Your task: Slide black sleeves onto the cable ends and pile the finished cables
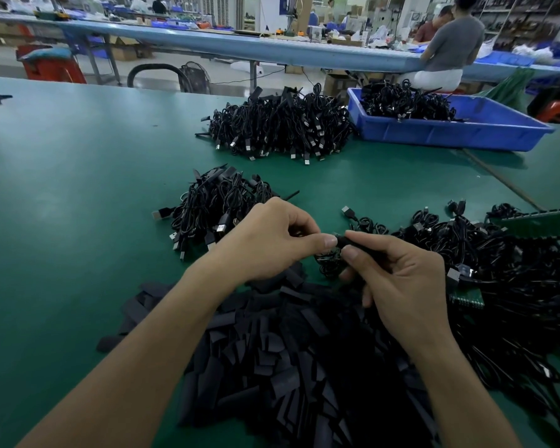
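Pinching a cable point(328, 263) in the left hand point(272, 240), threading a black sleeve point(348, 242) on with the pinching right hand point(398, 286) (near pile point(220, 205) looking finished, many bare cables point(498, 253) waiting).

Bare green mat point(62, 189) stretching wide along left side, giving open passage from near edge to far edge. Sleeve heap point(288, 367) filling near centre under both forearms. Left hand point(265, 240) and right hand point(398, 279) meeting above its far edge, pinching held cable point(345, 242). Small cable pile point(214, 202) sitting just beyond left hand, blocking straight reach forward. Open strip of mat running between it and far cable pile point(282, 124). Blue bin point(450, 130) standing just beside far pile. Tangled cable heap point(498, 270) crowding right side, green board point(540, 223) lying at its far edge.
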A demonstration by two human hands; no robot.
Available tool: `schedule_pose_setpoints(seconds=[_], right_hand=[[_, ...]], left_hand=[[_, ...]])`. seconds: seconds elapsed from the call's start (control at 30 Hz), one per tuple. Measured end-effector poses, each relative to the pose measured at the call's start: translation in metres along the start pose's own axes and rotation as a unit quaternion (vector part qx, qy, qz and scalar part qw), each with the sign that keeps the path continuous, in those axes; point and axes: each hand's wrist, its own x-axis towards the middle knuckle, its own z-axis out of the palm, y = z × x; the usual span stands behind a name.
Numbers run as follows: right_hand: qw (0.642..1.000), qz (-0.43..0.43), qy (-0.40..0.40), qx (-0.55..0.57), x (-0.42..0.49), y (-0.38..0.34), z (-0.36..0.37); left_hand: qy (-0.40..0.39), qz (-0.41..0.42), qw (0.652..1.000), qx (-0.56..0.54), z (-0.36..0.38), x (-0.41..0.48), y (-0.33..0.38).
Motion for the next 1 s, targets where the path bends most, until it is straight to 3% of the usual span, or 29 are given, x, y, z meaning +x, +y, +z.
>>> schedule_pose_setpoints(seconds=[0.43,0.8,1.0], right_hand=[[0.999,0.034,-0.027,0.021,-0.002,-0.002,0.002],[1.0,0.015,0.001,0.023,-0.001,0.002,0.004],[0.998,0.033,-0.03,0.042,-0.001,0.002,0.005]], left_hand=[[-0.028,0.002,0.999,-0.025,-0.006,-0.001,-0.001],[-0.047,-0.017,0.996,-0.071,-0.009,-0.002,0.0],[-0.064,-0.007,0.996,-0.061,-0.011,-0.004,-0.001]])
